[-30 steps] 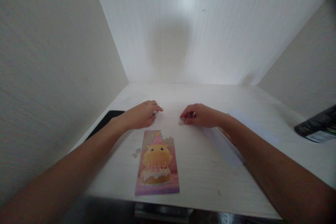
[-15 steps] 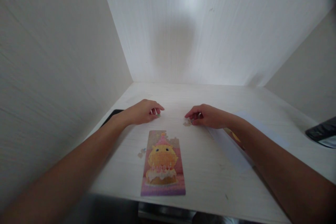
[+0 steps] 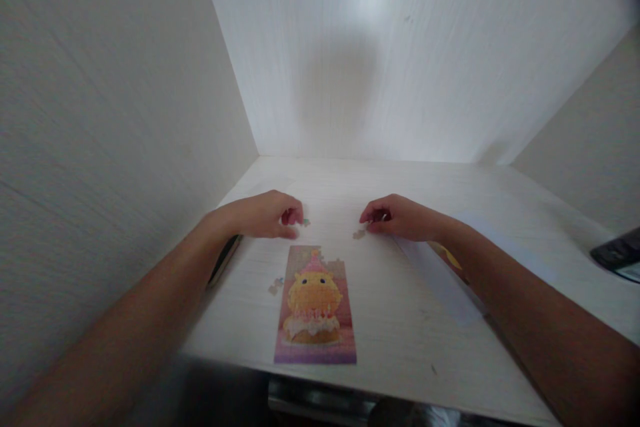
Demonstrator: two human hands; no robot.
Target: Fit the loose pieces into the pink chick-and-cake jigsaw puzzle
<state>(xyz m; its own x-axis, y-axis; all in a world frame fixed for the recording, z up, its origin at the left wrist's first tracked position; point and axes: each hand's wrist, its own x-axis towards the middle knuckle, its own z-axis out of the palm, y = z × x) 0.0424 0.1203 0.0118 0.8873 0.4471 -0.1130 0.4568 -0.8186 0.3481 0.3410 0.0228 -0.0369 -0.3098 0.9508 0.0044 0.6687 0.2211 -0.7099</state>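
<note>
Both hands are working on loose pieces just beyond the puzzle's top edge.

My left hand [image 3: 263,215] is curling its fingers beside one small piece [image 3: 307,221], at their tips; whether it is pinching it, I cannot tell. My right hand [image 3: 400,217] is pinching above a second piece [image 3: 359,234], just below its fingertips. The puzzle [image 3: 315,307] is lying nearer me, between both hands, its long axis pointing away. A third piece [image 3: 275,287] is lying left of it.
</note>
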